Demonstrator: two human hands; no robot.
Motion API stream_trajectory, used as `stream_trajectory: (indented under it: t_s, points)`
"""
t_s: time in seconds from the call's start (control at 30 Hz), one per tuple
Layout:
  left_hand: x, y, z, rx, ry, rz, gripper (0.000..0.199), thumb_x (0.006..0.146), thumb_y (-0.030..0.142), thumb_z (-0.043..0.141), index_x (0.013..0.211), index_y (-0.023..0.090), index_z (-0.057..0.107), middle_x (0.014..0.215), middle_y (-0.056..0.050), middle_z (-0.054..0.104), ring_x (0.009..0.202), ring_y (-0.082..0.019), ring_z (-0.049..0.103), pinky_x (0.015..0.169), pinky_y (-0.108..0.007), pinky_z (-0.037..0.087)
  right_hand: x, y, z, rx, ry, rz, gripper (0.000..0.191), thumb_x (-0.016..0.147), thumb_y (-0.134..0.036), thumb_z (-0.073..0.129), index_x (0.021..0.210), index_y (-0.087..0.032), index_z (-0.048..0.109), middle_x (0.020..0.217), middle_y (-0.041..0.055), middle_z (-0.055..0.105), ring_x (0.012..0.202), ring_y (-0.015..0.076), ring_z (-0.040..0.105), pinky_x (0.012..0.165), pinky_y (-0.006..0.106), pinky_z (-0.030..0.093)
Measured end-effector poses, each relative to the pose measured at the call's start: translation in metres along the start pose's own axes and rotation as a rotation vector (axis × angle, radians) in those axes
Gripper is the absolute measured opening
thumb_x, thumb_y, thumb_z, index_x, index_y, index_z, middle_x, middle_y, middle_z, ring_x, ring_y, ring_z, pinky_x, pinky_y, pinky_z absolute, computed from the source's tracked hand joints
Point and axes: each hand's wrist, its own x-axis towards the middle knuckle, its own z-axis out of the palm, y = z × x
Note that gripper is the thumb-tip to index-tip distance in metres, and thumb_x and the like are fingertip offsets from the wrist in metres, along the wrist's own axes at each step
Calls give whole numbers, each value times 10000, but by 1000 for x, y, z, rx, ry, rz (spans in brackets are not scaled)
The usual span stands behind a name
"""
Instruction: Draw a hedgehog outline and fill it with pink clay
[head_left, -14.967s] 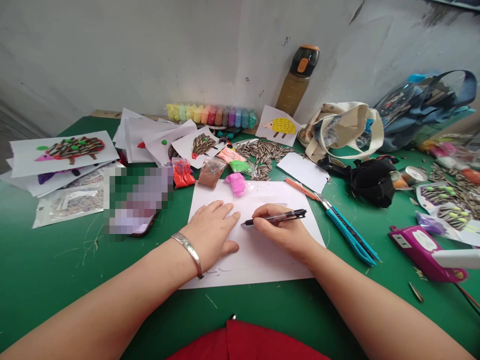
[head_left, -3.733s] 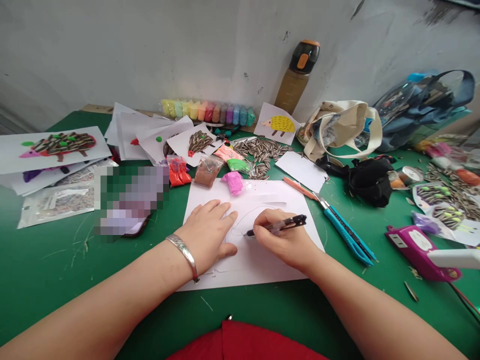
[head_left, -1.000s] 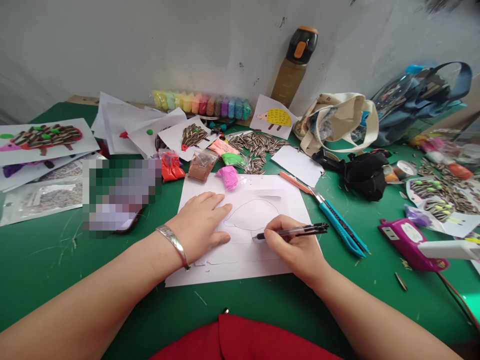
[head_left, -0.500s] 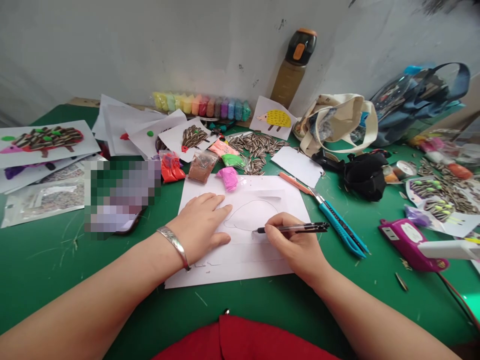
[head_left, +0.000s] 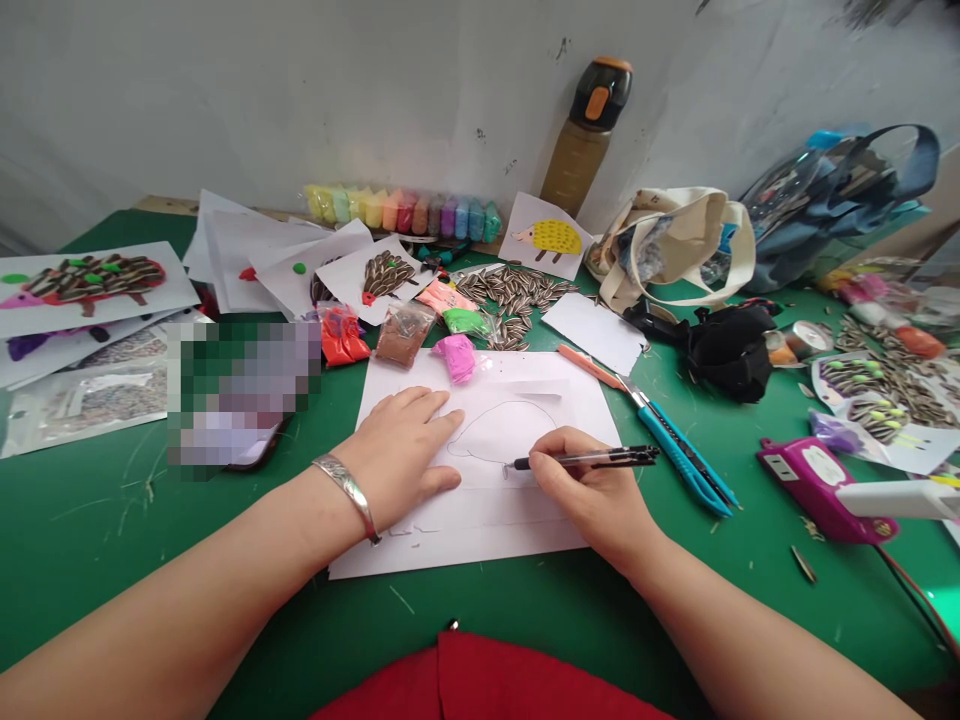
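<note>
White paper (head_left: 480, 550) lies in front of me, bearing a thin domed outline with a small loop under its lower edge. My left hand (head_left: 409, 450) rests flat on the left part of the paper, fingers spread, a silver bracelet (head_left: 349, 492) round its wrist. In my right hand (head_left: 589, 490) is a black pen (head_left: 611, 457), pinched between thumb and fingers. The pen's tip meets the paper at the small loop below the outline. Just beyond the drawing, a bag of pink clay (head_left: 459, 358) sits on the paper's far edge.
A blue utility knife (head_left: 686, 450) and an orange stick-like tool (head_left: 589, 366) lie right of the paper. Sunflower seeds (head_left: 517, 290), clay bags (head_left: 345, 335) and seed pictures (head_left: 97, 280) spread behind. A magenta glue gun (head_left: 825, 490) is at right, a blurred phone (head_left: 255, 400) at left.
The pen tip has shifted very slightly, and the small mark under the outline now looks more like a closed loop. My left hand has stayed in place.
</note>
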Motion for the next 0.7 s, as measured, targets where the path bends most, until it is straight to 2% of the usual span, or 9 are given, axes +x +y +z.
stream_trajectory:
  t_s: [0.2,0.37,0.7]
  points:
    - [1,0,1,-24,20,-2,508,793,374,688,1243,169,569,1309,-146,517,1228,-333,429,1006,-461,392,0,0,0,0,-28,-4,140,805,-227,568,671,-196,594,619,-23,541,597,125,464,534,249,354]
    - [2,0,3,-25,33,5,501,789,367,698,1234,168,580,1295,-145,527,1219,-333,441,1001,-465,399,0,-1,-1,5,-9,2,127,815,-246,566,710,-193,613,660,-15,566,615,127,474,546,249,365]
    - [1,1,1,-7,15,1,508,795,376,691,1242,160,581,1305,-153,522,1219,-332,438,1003,-465,400,0,0,-1,2,-13,1,133,805,-238,569,684,-193,601,635,-21,552,599,122,466,535,246,362]
